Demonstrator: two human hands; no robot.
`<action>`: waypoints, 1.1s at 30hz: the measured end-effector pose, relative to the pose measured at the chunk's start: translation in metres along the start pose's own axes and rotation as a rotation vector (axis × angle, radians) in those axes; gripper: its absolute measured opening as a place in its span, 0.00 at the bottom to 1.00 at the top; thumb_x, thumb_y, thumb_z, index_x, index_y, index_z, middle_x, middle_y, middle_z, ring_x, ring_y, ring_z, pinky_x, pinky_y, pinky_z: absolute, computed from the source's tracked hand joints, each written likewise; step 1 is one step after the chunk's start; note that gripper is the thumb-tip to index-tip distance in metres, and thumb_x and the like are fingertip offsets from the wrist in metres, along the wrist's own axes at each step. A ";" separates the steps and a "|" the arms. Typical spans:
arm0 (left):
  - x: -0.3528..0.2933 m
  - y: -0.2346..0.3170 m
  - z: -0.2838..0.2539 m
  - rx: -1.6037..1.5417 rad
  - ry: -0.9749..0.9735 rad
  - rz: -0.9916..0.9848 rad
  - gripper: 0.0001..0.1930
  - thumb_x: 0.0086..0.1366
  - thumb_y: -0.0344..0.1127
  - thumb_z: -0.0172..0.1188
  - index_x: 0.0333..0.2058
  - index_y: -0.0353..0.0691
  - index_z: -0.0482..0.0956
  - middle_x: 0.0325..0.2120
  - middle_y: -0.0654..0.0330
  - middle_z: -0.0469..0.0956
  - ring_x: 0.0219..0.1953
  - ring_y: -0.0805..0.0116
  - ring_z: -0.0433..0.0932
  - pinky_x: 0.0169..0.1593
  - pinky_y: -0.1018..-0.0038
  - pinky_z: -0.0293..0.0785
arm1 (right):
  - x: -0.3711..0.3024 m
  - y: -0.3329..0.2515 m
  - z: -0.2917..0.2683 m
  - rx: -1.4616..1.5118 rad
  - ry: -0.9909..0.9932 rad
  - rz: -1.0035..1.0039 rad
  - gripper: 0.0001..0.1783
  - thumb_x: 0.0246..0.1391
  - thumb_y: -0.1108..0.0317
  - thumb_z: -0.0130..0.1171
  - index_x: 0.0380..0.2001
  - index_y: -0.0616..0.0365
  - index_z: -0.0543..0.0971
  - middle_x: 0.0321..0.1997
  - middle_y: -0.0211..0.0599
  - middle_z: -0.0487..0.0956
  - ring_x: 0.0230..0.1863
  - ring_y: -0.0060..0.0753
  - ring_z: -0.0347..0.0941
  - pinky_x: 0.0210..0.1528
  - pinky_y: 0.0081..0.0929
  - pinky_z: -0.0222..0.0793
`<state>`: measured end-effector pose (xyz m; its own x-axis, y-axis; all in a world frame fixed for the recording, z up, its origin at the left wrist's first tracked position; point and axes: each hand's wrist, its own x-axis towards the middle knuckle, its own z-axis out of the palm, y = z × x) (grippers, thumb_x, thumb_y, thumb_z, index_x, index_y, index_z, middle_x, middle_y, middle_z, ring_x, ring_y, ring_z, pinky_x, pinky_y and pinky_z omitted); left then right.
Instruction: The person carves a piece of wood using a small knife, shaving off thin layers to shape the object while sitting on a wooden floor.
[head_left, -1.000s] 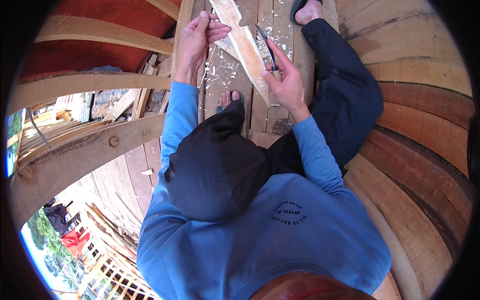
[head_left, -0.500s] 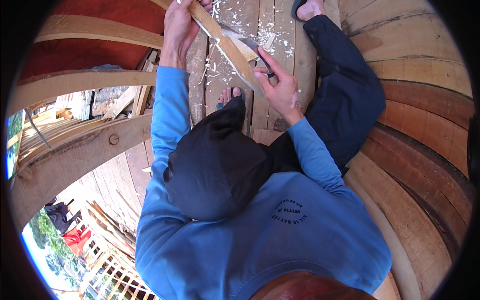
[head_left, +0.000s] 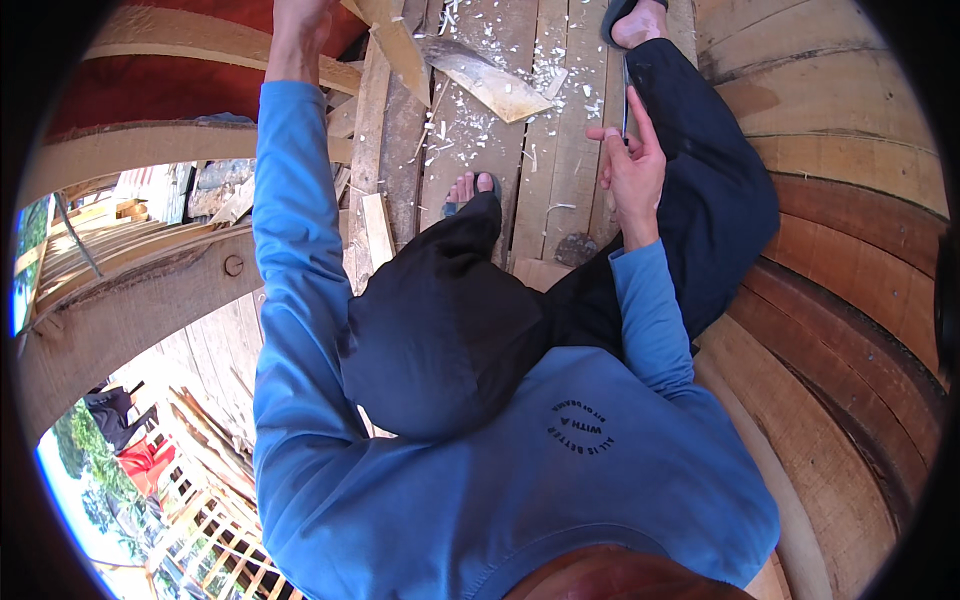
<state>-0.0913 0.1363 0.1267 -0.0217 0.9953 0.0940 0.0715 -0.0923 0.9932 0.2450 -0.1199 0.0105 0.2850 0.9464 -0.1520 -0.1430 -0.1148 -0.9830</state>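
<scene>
At the top left edge my left hand (head_left: pixel 298 22) is cut off at the wrist and palm, its fingers out of the picture. Close to it, a flat, notched piece of wood (head_left: pixel 398 50) slants down from the top edge; whether my fingers grip it is hidden. My right hand (head_left: pixel 634 178) is closed round a knife (head_left: pixel 627 95) beside my right shin. Its index finger lies stretched along the knife, and the thin blade, seen nearly edge-on, points away from me. Blade and wood are well apart.
A pale split chunk of wood (head_left: pixel 490 82) lies on the plank floor (head_left: pixel 500 215) among white shavings. A dark lump (head_left: pixel 575 249) sits near my right wrist. Stacked boards (head_left: pixel 840 215) rise at the right; curved wooden rails (head_left: pixel 140 315) stand at the left.
My left hand has moved left and up, and the wood with it. My right hand has swung right with the knife, away from the wood. The chunk on the floor is now uncovered.
</scene>
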 end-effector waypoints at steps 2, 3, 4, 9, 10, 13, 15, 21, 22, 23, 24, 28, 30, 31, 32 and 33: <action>0.006 -0.006 -0.011 0.114 0.039 -0.002 0.15 0.70 0.46 0.67 0.47 0.43 0.86 0.33 0.71 0.83 0.31 0.80 0.77 0.37 0.81 0.72 | 0.001 0.007 0.000 0.013 -0.026 0.015 0.36 0.66 0.78 0.53 0.75 0.46 0.62 0.35 0.38 0.87 0.12 0.11 0.62 0.13 0.17 0.59; 0.009 -0.010 -0.015 0.134 0.047 -0.004 0.15 0.70 0.46 0.67 0.47 0.42 0.86 0.33 0.71 0.83 0.31 0.80 0.78 0.37 0.81 0.72 | 0.001 0.009 0.000 0.018 -0.033 0.026 0.36 0.66 0.78 0.53 0.75 0.46 0.62 0.34 0.38 0.87 0.12 0.11 0.62 0.13 0.17 0.59; 0.010 -0.013 -0.016 0.153 0.055 -0.006 0.15 0.70 0.46 0.66 0.47 0.42 0.86 0.33 0.70 0.83 0.31 0.80 0.78 0.37 0.80 0.73 | 0.001 0.010 0.000 0.024 -0.040 0.038 0.36 0.66 0.78 0.53 0.75 0.47 0.62 0.33 0.38 0.86 0.12 0.11 0.62 0.13 0.17 0.58; 0.006 -0.026 -0.013 -0.014 0.055 -0.135 0.16 0.71 0.46 0.65 0.47 0.40 0.85 0.33 0.67 0.84 0.32 0.76 0.81 0.38 0.78 0.76 | 0.000 0.007 0.001 0.069 -0.060 0.114 0.37 0.66 0.79 0.52 0.76 0.47 0.61 0.33 0.40 0.85 0.13 0.12 0.61 0.14 0.17 0.59; 0.004 -0.027 -0.014 -0.011 0.050 -0.161 0.16 0.71 0.46 0.65 0.47 0.39 0.85 0.33 0.66 0.84 0.33 0.75 0.82 0.39 0.77 0.77 | -0.001 0.007 0.000 0.082 -0.071 0.134 0.37 0.67 0.79 0.52 0.76 0.46 0.60 0.34 0.40 0.85 0.14 0.12 0.61 0.14 0.17 0.59; 0.000 -0.033 -0.010 -0.066 0.029 -0.203 0.14 0.72 0.45 0.62 0.43 0.38 0.84 0.31 0.63 0.83 0.29 0.71 0.82 0.35 0.74 0.78 | -0.002 0.007 -0.001 0.116 -0.085 0.177 0.37 0.67 0.79 0.52 0.77 0.45 0.59 0.34 0.39 0.84 0.15 0.13 0.61 0.16 0.18 0.60; -0.003 -0.034 -0.004 -0.163 0.004 -0.259 0.13 0.73 0.44 0.61 0.41 0.38 0.83 0.29 0.62 0.83 0.27 0.70 0.82 0.33 0.74 0.78 | -0.001 0.007 -0.002 0.128 -0.080 0.187 0.37 0.67 0.79 0.52 0.76 0.44 0.59 0.33 0.39 0.83 0.15 0.13 0.61 0.15 0.18 0.59; -0.002 -0.040 -0.004 -0.066 -0.017 -0.310 0.10 0.70 0.39 0.63 0.35 0.38 0.84 0.23 0.62 0.81 0.21 0.70 0.79 0.28 0.76 0.75 | -0.002 0.008 -0.001 0.145 -0.083 0.205 0.38 0.66 0.79 0.53 0.76 0.43 0.60 0.30 0.37 0.82 0.14 0.13 0.61 0.13 0.19 0.58; -0.003 -0.039 -0.004 -0.020 -0.018 -0.310 0.10 0.69 0.38 0.63 0.35 0.38 0.84 0.23 0.62 0.81 0.21 0.70 0.79 0.27 0.77 0.75 | -0.002 0.008 -0.001 0.151 -0.084 0.214 0.38 0.67 0.79 0.53 0.76 0.43 0.59 0.30 0.36 0.81 0.14 0.13 0.61 0.13 0.19 0.58; -0.004 -0.039 -0.001 -0.031 0.000 -0.286 0.10 0.69 0.38 0.63 0.35 0.37 0.84 0.24 0.63 0.81 0.21 0.70 0.79 0.27 0.77 0.74 | -0.003 0.007 0.000 0.156 -0.086 0.222 0.38 0.67 0.78 0.53 0.76 0.42 0.59 0.30 0.35 0.80 0.14 0.13 0.61 0.13 0.19 0.58; -0.006 -0.040 0.004 -0.042 0.018 -0.261 0.10 0.69 0.38 0.63 0.36 0.37 0.85 0.24 0.63 0.82 0.21 0.71 0.79 0.27 0.77 0.74 | -0.004 0.006 0.001 0.156 -0.091 0.238 0.37 0.67 0.77 0.53 0.76 0.42 0.58 0.27 0.33 0.78 0.14 0.13 0.60 0.13 0.19 0.57; -0.014 -0.039 0.009 -0.051 -0.031 -0.227 0.11 0.69 0.38 0.63 0.38 0.36 0.86 0.27 0.63 0.83 0.24 0.73 0.80 0.29 0.77 0.74 | -0.008 0.005 0.006 0.170 -0.152 0.265 0.37 0.70 0.72 0.54 0.77 0.40 0.55 0.20 0.26 0.69 0.13 0.13 0.57 0.12 0.19 0.54; -0.027 -0.026 0.027 -0.020 0.010 -0.204 0.11 0.70 0.38 0.64 0.38 0.36 0.86 0.28 0.64 0.83 0.25 0.74 0.80 0.30 0.77 0.74 | -0.009 0.005 0.007 0.176 -0.181 0.264 0.37 0.71 0.70 0.54 0.77 0.40 0.54 0.17 0.23 0.64 0.13 0.13 0.55 0.12 0.20 0.53; -0.031 -0.018 0.032 -0.001 0.035 -0.191 0.11 0.70 0.39 0.64 0.38 0.36 0.86 0.28 0.64 0.83 0.26 0.75 0.80 0.30 0.77 0.74 | -0.010 0.003 0.009 0.178 -0.189 0.266 0.37 0.71 0.70 0.54 0.77 0.40 0.54 0.17 0.23 0.63 0.12 0.14 0.54 0.12 0.20 0.53; -0.032 -0.016 0.032 0.026 0.017 -0.191 0.11 0.70 0.39 0.64 0.38 0.36 0.86 0.28 0.64 0.83 0.26 0.75 0.80 0.31 0.78 0.74 | -0.011 0.002 0.011 0.181 -0.196 0.268 0.37 0.72 0.69 0.54 0.77 0.40 0.53 0.16 0.22 0.62 0.12 0.14 0.53 0.12 0.20 0.52; -0.032 -0.015 0.032 0.054 -0.001 -0.191 0.11 0.70 0.39 0.64 0.38 0.36 0.86 0.29 0.64 0.83 0.27 0.75 0.80 0.31 0.78 0.74 | -0.011 0.003 0.011 0.187 -0.204 0.268 0.37 0.72 0.69 0.54 0.77 0.40 0.53 0.16 0.23 0.63 0.12 0.14 0.54 0.12 0.20 0.52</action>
<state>-0.0598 0.1064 0.1063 -0.0384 0.9947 -0.0957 0.1194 0.0997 0.9878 0.2313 -0.1271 0.0102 0.0223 0.9330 -0.3591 -0.3630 -0.3271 -0.8725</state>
